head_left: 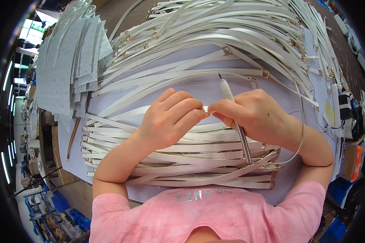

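My left hand (172,115) and my right hand (261,115) meet over the middle of the table, fingertips nearly touching. Between them they pinch a small piece of white strap (207,109), mostly hidden by the fingers. A corded, pen-shaped tool (227,90) with a white grip, metal body and thin dark tip also rests in my right hand, its tip pointing up and away. Below both hands lies a layered bundle of white straps (190,169) with gold-coloured buckles at the ends. Loose threads lie across the straps.
A large heap of white buckled straps (215,24) covers the far side. Patterned grey-white sheets (63,75) hang at the far left, near a thin brown stick (73,137). The tool's thin cord (302,133) loops past my right forearm. A black device (345,107) stands at the right edge.
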The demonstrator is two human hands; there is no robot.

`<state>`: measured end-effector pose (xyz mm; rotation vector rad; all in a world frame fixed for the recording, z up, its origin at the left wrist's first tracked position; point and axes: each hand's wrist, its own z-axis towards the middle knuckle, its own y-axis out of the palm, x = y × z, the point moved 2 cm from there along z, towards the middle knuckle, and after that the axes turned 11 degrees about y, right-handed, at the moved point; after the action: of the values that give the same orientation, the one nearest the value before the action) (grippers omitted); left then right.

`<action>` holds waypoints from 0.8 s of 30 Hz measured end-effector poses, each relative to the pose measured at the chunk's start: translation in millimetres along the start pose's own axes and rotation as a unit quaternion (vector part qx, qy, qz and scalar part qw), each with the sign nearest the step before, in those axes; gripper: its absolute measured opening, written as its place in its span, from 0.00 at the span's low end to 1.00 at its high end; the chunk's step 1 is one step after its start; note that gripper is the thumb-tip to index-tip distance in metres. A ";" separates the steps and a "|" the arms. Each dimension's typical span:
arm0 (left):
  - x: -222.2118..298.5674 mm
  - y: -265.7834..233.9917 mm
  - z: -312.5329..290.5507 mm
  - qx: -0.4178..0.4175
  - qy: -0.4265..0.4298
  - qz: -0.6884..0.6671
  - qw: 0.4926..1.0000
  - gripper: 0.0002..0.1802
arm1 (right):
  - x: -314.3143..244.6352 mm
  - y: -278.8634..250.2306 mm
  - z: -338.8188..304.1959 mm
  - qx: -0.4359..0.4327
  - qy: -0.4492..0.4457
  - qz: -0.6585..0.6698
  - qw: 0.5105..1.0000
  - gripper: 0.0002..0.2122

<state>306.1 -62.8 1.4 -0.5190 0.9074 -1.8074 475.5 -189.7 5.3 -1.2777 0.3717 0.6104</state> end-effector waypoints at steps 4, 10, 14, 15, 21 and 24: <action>2.1 6.0 -1.6 0.008 0.010 -0.005 1.000 0.10 | -1.3 2.8 -3.1 -0.017 -0.012 -0.079 0.997 0.09; 4.5 4.8 3.3 0.001 0.033 -0.014 0.999 0.10 | -10.2 11.0 -4.8 -0.015 -0.035 -0.134 0.990 0.07; 3.3 2.0 7.4 -0.017 0.015 -0.025 0.999 0.11 | -11.9 21.6 -4.6 0.064 -0.028 -0.163 0.984 0.08; 4.2 2.0 8.6 -0.020 0.000 -0.016 1.000 0.11 | -7.3 24.1 -4.0 0.063 -0.008 -0.177 0.982 0.08; 6.2 5.4 8.6 -0.010 -0.046 -0.095 0.994 0.12 | 25.2 -24.2 6.3 0.200 0.043 -0.200 0.958 0.07; 5.3 8.7 7.5 -0.003 -0.089 -0.095 0.991 0.12 | 20.6 -73.7 0.7 0.327 0.032 -0.219 0.919 0.07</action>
<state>314.4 -72.0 -0.9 -0.7805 0.7627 -1.8934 536.9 -196.7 50.6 -0.6930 0.2939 0.0392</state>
